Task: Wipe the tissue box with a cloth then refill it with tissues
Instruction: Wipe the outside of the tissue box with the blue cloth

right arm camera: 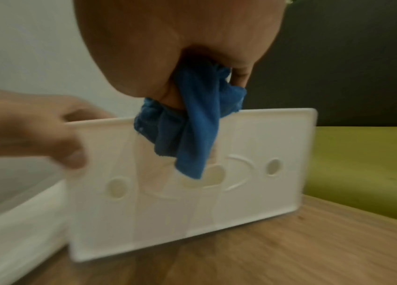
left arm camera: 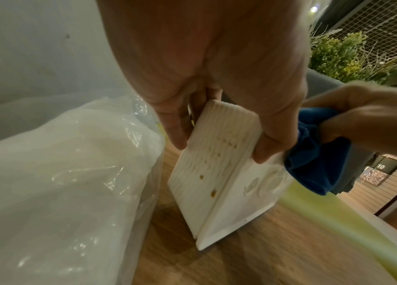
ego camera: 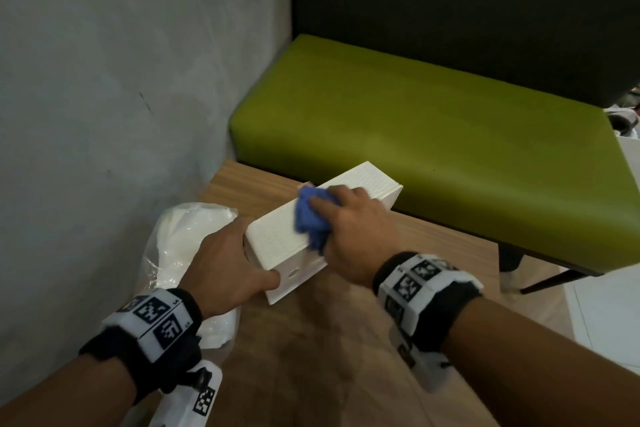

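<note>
Right hand (ego camera: 349, 229): the fingers are curled round a bunched blue cloth (ego camera: 311, 218), which is pressed on the upper face of the white tissue box (ego camera: 277, 239); one end of the cloth hangs down over the side of the box.
Left hand (ego camera: 225, 267): the near end of the box is gripped, with the thumb on one side and the fingers on the other, seen clearly in the left wrist view.
Tissue box: it stands on its long side on the wooden table (ego camera: 311, 357), near the far edge, slightly tilted; a ribbed texture and some small brown spots are seen on one face; the flat panel with two round marks and an oval opening is turned towards the person.
Inside of the box: it cannot be seen.
Plastic bag (ego camera: 183, 243): a clear bag with white tissues inside lies on the table, just beside the box, under the left wrist.
Bench (ego camera: 415, 121): a green padded seat is behind the table.
Hard to make out: the right wrist view is blurred, and the fingertips of the right hand are hidden by the cloth.
</note>
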### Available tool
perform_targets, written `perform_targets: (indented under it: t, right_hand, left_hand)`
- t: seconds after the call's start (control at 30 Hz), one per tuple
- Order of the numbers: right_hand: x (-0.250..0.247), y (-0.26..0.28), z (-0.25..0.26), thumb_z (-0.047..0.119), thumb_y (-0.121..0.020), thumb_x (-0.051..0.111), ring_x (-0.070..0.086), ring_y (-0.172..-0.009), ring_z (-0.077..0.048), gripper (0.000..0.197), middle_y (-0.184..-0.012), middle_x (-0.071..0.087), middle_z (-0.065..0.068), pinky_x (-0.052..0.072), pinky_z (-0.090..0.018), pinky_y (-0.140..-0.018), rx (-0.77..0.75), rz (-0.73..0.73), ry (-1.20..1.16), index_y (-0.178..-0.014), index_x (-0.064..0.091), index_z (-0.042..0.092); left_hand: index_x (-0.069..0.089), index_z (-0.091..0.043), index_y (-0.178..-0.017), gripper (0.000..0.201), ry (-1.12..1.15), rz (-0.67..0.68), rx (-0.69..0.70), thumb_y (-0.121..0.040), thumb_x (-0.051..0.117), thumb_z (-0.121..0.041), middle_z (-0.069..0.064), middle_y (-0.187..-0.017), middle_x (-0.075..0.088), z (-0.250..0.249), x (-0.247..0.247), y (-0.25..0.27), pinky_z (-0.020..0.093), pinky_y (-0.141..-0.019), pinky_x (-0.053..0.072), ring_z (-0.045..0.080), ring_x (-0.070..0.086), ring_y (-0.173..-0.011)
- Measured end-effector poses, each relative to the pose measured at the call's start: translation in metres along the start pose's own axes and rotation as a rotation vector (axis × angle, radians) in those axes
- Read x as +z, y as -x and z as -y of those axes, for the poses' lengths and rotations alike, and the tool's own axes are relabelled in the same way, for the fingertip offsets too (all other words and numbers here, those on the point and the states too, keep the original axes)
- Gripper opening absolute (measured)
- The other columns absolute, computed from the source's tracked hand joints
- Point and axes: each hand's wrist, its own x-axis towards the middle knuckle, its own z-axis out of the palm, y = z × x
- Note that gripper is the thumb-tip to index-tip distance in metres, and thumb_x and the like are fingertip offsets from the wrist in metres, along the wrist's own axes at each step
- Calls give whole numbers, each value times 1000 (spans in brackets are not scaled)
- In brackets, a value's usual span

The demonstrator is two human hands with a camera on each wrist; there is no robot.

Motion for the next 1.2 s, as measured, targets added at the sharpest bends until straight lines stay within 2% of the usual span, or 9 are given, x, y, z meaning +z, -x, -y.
perform_targets:
  t: [0.1,0.23,0.37,0.43,0.57,0.73,0.87,1.03,1.2]
  right_hand:
    - [-10,-12,-18,34,-82,59,42,-121,-34,56,-140,46,-8,38,-43,-98,183,-17,27,-136,49,25]
    - [-10,-7,12,37,-80,54,39,-124,-32,55,-139,44,-7,33,-43,-102,-5,20,-28,-134,49,27]
    - [-8,3,34,38,-75,45,43,-123,-32,59,-139,49,-8,32,-44,-102,-202,26,-88,-132,55,25]
    - [-8,-2,29,39,-77,41,45,-121,-32,61,-142,49,-8,34,-44,-102,-201,17,-99,-135,54,27]
    - [-5,-20,-14,40,-72,32,47,-118,-38,69,-142,49,-10,41,-46,-100,15,-57,-120,-137,52,26]
    - [-17,-30,-56,41,-66,29,43,-124,-40,76,-145,45,-12,40,-45,-102,389,-60,-163,-137,52,27]
    - [-19,-25,-18,47,-65,20,45,-122,-38,79,-144,48,-8,41,-45,-101,161,-84,-154,-135,53,29]
    - [-26,-13,10,40,-76,33,42,-123,-33,70,-149,41,-7,37,-46,-104,-127,-34,-134,-144,42,28]
    - [-26,-22,-36,47,-66,19,45,-124,-39,83,-147,44,-11,39,-49,-104,35,-25,-166,-143,44,28]
  left_hand:
    - [51,-29,-107,63,-16,-8,2,-56,89,-31,-8,-104,64,-2,-1,-5,37,-83,58,15,61,-100]
    - [53,-29,-105,63,13,-32,6,-53,88,-29,-6,-100,66,-8,-4,-12,39,-82,57,17,63,-96]
    - [60,-26,-103,56,68,-24,78,-60,91,-8,-9,-96,65,-10,-11,-12,23,-77,44,11,63,-86]
    - [60,-31,-99,59,64,-53,88,-53,94,-15,-12,-92,67,-5,-14,-13,28,-76,47,6,65,-81]
    - [57,-29,-107,67,49,-50,9,-50,91,-26,-11,-100,67,-3,-20,-10,41,-83,58,15,66,-96]
    - [56,-29,-112,73,48,-52,49,-45,85,-34,-12,-104,66,-15,-28,-9,41,-84,58,16,64,-100]
    - [59,-27,-111,71,65,-81,66,-44,81,-38,-9,-103,68,-31,-31,-16,39,-79,59,14,66,-94]
    - [60,-29,-110,75,96,-83,89,-40,76,-51,-7,-103,68,-35,-37,-18,45,-81,59,15,67,-93]
    - [55,-41,-104,65,74,-78,109,-46,86,-34,-15,-106,64,-39,-40,-15,31,-81,57,13,65,-100]
